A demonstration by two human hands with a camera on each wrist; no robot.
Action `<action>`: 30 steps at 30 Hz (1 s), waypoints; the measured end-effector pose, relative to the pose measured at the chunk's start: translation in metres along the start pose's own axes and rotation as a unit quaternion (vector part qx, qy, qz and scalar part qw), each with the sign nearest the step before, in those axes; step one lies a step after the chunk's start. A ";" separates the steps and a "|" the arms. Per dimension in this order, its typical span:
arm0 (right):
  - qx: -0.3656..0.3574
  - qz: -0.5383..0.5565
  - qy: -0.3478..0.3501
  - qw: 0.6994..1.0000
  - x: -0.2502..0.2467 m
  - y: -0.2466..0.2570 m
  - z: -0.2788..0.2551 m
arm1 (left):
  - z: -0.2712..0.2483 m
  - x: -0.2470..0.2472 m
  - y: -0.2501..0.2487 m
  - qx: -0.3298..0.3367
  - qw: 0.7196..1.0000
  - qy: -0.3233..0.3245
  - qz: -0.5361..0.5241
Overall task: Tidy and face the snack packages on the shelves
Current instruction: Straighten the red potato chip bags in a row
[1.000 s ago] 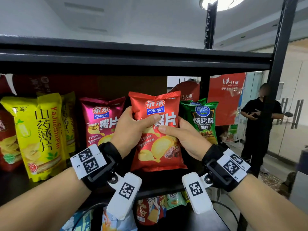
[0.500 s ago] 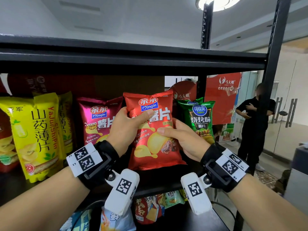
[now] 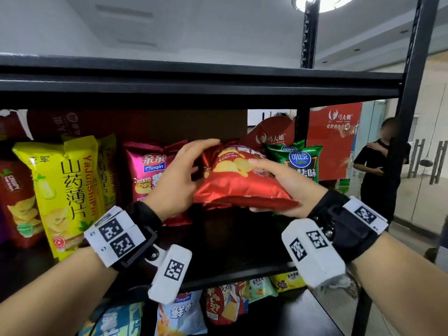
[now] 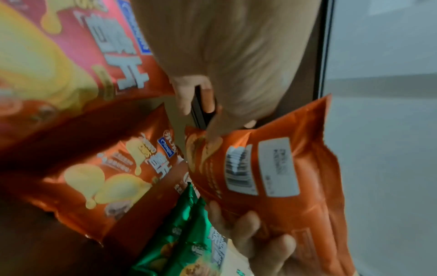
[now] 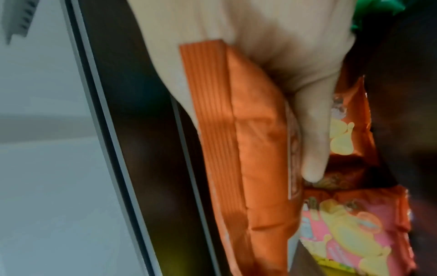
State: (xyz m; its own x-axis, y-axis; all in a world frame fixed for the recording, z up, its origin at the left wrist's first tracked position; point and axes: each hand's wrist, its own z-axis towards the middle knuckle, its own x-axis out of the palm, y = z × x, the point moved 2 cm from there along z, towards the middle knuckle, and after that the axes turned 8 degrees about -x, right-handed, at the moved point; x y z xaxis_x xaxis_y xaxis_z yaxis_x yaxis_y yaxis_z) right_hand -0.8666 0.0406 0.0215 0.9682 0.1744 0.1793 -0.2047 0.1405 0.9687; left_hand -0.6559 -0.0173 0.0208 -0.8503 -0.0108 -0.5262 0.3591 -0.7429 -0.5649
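Observation:
A red Qinqin chip bag is held above the shelf board, tipped so its top leans into the shelf and its bottom seam faces me. My left hand grips its upper left edge, fingers over the top. My right hand pinches its right side, thumb on the front and fingers underneath. The left wrist view shows the bag's back with a barcode label. A second red bag stands behind it. In the right wrist view my thumb lies along the bag.
A magenta chip bag stands left of the gap and green bags right of it. Yellow bags are further left. The upper shelf board is close overhead. More snacks lie on the lower shelf. A person stands beyond the right post.
The red bag was upright with its front toward me; now it is tipped back and moved deeper into the shelf. Both hands shifted with it, the left onto its top.

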 end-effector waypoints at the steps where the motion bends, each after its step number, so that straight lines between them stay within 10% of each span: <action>1: 0.024 0.007 0.004 1.000 0.000 0.004 -0.001 | -0.002 -0.001 -0.003 0.040 0.998 0.041 0.031; 10: 0.065 0.034 0.072 0.995 0.008 0.015 -0.005 | 0.002 0.000 -0.021 0.121 0.986 0.015 -0.116; 15: -0.080 -0.144 0.000 0.986 -0.002 0.020 -0.006 | 0.008 -0.008 -0.017 0.024 0.970 -0.067 -0.231; 21: -0.165 -0.146 0.081 0.972 0.013 -0.002 0.000 | 0.014 -0.008 -0.018 -0.066 0.938 -0.100 -0.324; 30: -0.230 -0.199 0.023 0.952 0.015 -0.020 0.014 | 0.006 -0.006 -0.024 -0.047 0.956 -0.136 -0.257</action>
State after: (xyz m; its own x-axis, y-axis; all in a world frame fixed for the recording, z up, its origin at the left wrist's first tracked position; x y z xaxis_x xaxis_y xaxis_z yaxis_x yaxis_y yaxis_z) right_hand -0.8458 0.0269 0.0074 0.9770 0.0593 -0.2048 0.1260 0.6145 0.7788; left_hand -0.6617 -0.0034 0.0414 -0.9879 0.1548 0.0135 -0.1097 -0.6334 -0.7660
